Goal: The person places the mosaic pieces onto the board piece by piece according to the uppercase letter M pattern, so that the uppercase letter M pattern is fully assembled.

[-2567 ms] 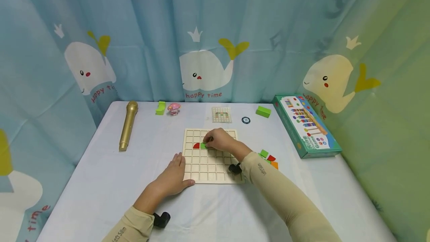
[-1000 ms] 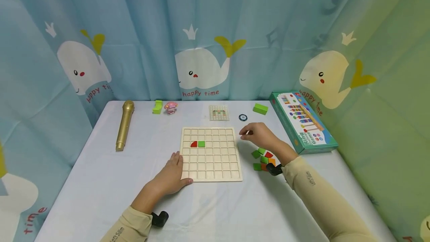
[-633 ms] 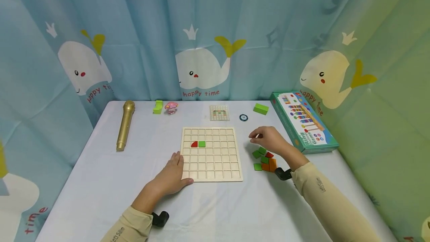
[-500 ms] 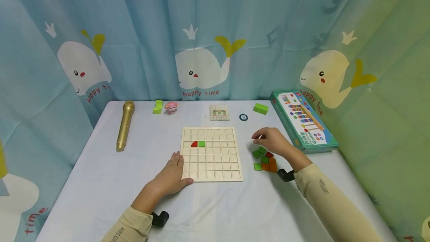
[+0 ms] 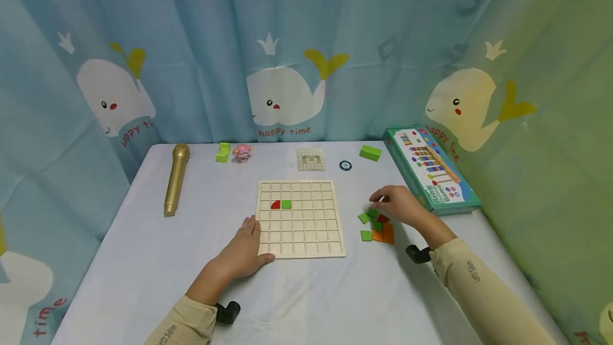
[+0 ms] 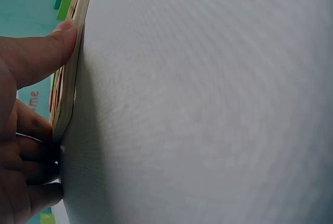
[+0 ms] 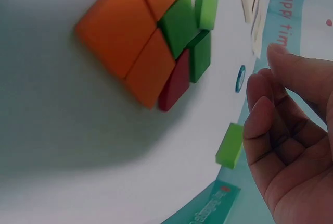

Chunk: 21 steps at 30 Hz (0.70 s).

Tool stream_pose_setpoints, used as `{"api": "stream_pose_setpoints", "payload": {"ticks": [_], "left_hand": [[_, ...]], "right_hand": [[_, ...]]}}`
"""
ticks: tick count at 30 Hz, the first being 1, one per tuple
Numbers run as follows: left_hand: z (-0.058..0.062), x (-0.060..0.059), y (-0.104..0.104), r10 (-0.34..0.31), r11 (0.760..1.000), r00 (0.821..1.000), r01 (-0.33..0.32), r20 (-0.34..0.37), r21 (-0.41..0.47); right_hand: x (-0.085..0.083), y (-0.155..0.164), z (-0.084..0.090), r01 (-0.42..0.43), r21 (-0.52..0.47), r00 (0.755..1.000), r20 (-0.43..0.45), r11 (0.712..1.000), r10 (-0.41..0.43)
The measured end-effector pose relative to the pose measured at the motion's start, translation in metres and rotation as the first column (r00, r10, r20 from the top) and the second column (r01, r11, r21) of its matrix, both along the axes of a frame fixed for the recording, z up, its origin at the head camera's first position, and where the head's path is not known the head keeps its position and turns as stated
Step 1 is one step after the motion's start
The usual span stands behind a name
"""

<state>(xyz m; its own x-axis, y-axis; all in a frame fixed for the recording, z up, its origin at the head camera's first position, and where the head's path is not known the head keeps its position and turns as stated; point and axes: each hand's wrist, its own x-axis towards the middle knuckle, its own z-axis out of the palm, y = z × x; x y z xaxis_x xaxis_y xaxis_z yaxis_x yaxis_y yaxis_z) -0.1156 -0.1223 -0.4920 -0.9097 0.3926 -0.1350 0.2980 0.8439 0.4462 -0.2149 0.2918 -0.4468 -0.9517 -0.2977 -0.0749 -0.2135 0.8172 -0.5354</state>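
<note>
My left hand lies with its fingers along the left edge of the square wooden grid board, its thumb at the near corner. In the left wrist view the thumb touches the board's side. A red quarter-round tile and a green square tile sit side by side in the grid. Over the loose tiles right of the board hovers my right hand, fingers loosely bent and nothing between them. Below it are green tiles, a red tile and orange tiles.
Behind the board lie a pattern card, a round chip and a green block. A game box stands at the right. Far left are a gold microphone, a green curved block and a pink figurine.
My right hand has let go of the green square tile in the grid and moved right, then lower over the loose tiles. My left hand has stayed at the board's edge.
</note>
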Motion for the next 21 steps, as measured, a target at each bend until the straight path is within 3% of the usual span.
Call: {"api": "stream_pose_setpoints", "payload": {"ticks": [8,21], "left_hand": [[0.003,0.000,0.000,0.000,1.000,1.000,0.000,0.005,0.001],[-0.003,-0.002,-0.001,-0.008,1.000,1.000,0.008,-0.002,0.004]], "right_hand": [[0.002,0.006,-0.004,0.007,-0.007,1.000,0.013,1.000,-0.007],[0.015,0.021,-0.011,0.018,-0.012,0.999,0.047,1.000,-0.017]]}}
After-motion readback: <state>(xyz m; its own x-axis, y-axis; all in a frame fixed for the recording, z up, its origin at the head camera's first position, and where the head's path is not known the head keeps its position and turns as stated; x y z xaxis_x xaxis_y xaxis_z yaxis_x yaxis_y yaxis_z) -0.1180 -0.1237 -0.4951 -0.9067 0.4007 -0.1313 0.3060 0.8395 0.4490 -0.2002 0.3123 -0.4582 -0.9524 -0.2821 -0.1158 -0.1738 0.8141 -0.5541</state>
